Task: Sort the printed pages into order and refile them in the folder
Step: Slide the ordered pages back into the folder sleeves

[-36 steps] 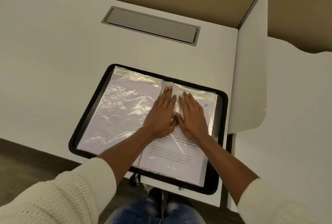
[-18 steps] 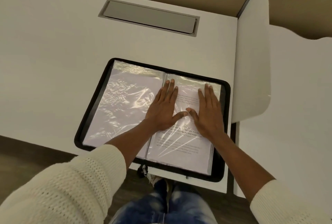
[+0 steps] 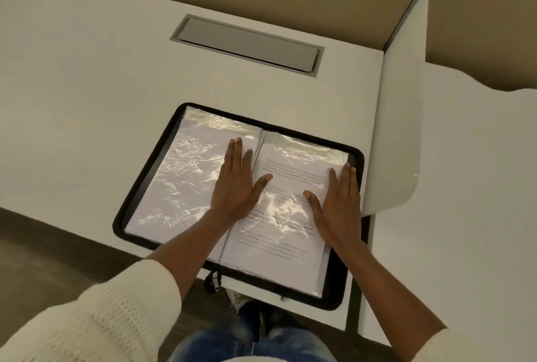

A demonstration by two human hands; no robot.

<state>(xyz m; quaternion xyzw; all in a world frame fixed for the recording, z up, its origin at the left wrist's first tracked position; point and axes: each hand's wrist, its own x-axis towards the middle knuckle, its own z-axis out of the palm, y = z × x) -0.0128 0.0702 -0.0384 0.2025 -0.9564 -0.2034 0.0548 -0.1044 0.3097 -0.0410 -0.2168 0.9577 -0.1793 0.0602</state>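
Two hands rest flat, fingers straight and close together, on one open folder [image 3: 136, 184] that lies on the matte white counter [image 3: 87, 85], close to its near edge. Neither hand grips anything. The left hand [image 3: 236, 187] presses the left pocket [image 3: 180, 181] just beside the spine, with the thumb reaching across onto the right side. The right hand [image 3: 338, 210] presses the outer part of the printed page [image 3: 279, 248], fingertips near the folder's right rim.

The folder is rectangular with rounded corners and a black zip border. One metal zipper pull [image 3: 215, 281] sits at its near edge. Two clear plastic pockets face up, glossy and crinkled. The left shows plain white paper; the right shows lines of dark text.

One grey rectangular hatch [image 3: 247, 44] is set into the counter, well behind the folder. One smooth white divider panel [image 3: 404, 117] stands just right of the folder. Two cream knit sleeves [image 3: 101, 318] are pushed back from the wrists.
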